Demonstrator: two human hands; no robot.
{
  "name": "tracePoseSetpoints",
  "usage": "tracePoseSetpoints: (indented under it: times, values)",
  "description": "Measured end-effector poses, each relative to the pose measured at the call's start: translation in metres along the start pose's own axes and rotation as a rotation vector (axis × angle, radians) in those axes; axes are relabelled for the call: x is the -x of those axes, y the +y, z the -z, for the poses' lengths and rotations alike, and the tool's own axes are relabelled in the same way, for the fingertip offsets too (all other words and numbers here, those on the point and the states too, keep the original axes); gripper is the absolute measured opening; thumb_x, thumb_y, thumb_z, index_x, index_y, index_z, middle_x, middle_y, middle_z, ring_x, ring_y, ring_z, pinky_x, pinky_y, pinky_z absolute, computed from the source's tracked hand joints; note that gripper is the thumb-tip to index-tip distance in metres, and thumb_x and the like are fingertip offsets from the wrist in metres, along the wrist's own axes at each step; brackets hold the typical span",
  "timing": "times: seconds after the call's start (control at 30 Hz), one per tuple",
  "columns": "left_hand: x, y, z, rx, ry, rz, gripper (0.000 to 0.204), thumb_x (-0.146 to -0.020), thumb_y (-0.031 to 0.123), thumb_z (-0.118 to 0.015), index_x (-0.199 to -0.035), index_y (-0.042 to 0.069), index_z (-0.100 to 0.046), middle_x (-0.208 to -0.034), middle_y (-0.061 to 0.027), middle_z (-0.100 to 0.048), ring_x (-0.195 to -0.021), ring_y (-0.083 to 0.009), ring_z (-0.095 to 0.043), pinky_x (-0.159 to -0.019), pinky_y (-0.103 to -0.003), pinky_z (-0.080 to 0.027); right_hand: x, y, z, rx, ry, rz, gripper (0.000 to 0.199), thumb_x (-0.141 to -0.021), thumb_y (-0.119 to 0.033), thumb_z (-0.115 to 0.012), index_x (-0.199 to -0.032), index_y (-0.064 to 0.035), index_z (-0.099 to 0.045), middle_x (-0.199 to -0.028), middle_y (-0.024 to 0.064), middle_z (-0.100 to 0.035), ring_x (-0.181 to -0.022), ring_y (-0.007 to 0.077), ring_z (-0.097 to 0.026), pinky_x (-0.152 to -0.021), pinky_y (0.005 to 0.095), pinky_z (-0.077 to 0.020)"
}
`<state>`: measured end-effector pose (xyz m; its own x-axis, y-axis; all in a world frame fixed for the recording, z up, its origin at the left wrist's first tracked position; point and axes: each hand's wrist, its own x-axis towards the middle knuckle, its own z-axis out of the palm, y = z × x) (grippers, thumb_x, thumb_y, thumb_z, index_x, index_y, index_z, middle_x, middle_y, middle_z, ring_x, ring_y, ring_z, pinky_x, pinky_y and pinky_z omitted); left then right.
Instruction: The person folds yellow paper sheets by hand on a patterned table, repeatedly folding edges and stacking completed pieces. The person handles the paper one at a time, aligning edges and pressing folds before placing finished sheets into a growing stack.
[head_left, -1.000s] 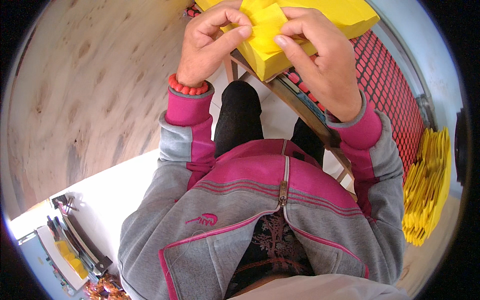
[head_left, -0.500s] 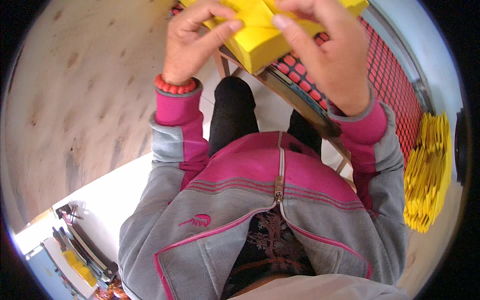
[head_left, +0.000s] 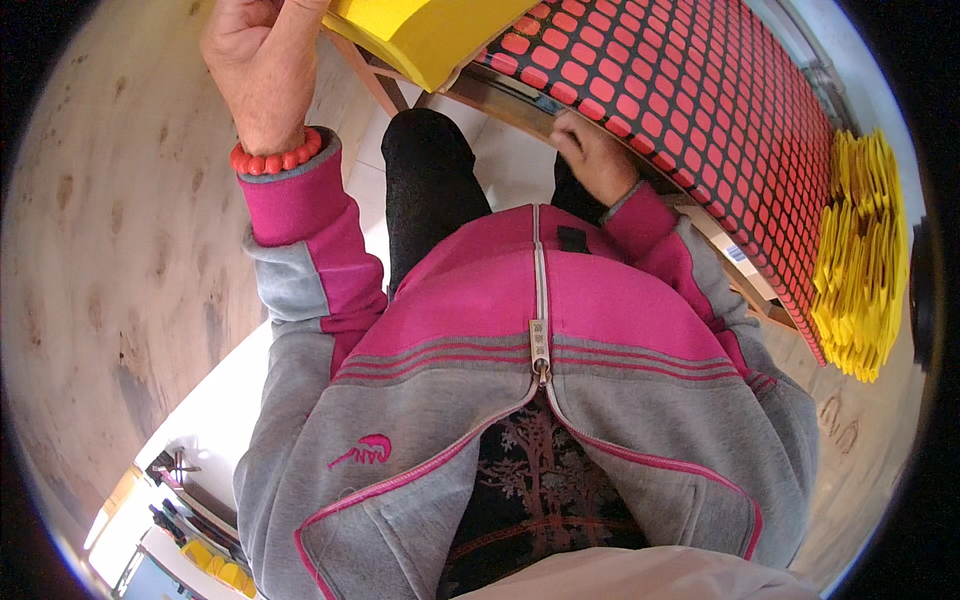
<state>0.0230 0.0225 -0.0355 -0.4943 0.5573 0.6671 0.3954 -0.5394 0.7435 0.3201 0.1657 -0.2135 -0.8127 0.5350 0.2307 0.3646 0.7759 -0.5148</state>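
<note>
Yellow sheet [head_left: 430, 45] on the bench [head_left: 680, 70], right hand [head_left: 597, 165] by the front edge

Nearest is the grey-and-pink jacket [head_left: 630, 300], its zip partly open, with black trousers [head_left: 430, 150] beyond it. Just past the jacket, the right hand is at the underside of the bench's front edge, fingers bent; whether they pinch anything, I cannot tell. Further up on the left, the left hand [head_left: 262, 65], with a red bead bracelet [head_left: 275, 160] at its wrist, runs out of view at the top; its fingertips are cut off, so their grip cannot be told. Just beside that hand, the folded sheet lies at the bench's left end, partly out of view. Red-and-black patterned cloth covers the bench. At its right end is a yellow stack [head_left: 865, 260] of folded pieces.
</note>
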Motion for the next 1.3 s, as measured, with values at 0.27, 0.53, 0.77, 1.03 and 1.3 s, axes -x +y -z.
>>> tracePoseSetpoints:
  times: [0.27,0.53,0.77,1.03,1.3]
  values:
    - [0.000,-0.001,-0.003,0.016,0.053,0.016,0.007,-0.098,0.006,-0.067,-0.098,0.007,-0.060,-0.086,0.0045,-0.062,-0.074,-0.0041,-0.054,-0.069,-0.019,-0.042,-0.004,0.083,-0.023,0.430,0.353,-0.013,0.036,-0.094,-0.028,-0.070,-0.122,-0.0054,-0.065,-0.113,0.0171,-0.066,-0.107,0.0375,-0.064,-0.090,0.0476,-0.0519]
    - [0.000,-0.003,-0.003,0.119,0.062,-0.009,0.014,-0.095,-0.002,-0.066,-0.100,0.007,-0.057,-0.087,0.0026,-0.059,-0.077,-0.0053,-0.054,-0.070,-0.021,-0.043,-0.006,0.051,-0.016,0.332,0.446,-0.021,0.037,-0.092,-0.027,-0.073,-0.120,-0.0044,-0.066,-0.111,0.0176,-0.067,-0.105,0.0386,-0.064,-0.089,0.0484,-0.0518]
    - [-0.007,0.009,0.014,-0.114,-0.276,-0.185,0.011,-0.092,-0.004,-0.063,-0.096,-0.001,-0.073,-0.095,-0.0062,-0.066,-0.085,-0.0144,-0.059,-0.075,-0.027,-0.045,-0.003,-0.071,0.062,0.107,-0.346,0.193,0.017,-0.090,-0.017,-0.070,-0.100,-0.0038,-0.066,-0.096,0.0143,-0.068,-0.090,0.0353,-0.067,-0.080,0.0415,-0.0535]
    - [-0.007,0.016,0.015,-0.098,-0.316,-0.118,0.017,-0.090,-0.004,-0.060,-0.099,-0.001,-0.074,-0.096,-0.0076,-0.066,-0.086,-0.0160,-0.059,-0.076,-0.027,-0.044,-0.073,-0.181,0.158,-0.134,0.030,0.666,0.014,-0.085,-0.004,-0.075,-0.097,-0.0034,-0.068,-0.111,0.0128,-0.072,-0.094,0.0291,-0.070,-0.080,0.0363,-0.0556]
    - [-0.008,0.008,0.020,-0.105,-0.292,-0.080,0.018,-0.091,-0.007,-0.059,-0.099,0.000,-0.074,-0.092,-0.0056,-0.064,-0.083,-0.0147,-0.058,-0.075,-0.026,-0.043,-0.132,-0.190,0.142,0.196,0.298,0.886,0.020,-0.086,-0.013,-0.069,-0.105,-0.0089,-0.070,-0.106,0.0069,-0.070,-0.095,0.0263,-0.070,-0.079,0.0359,-0.0568]
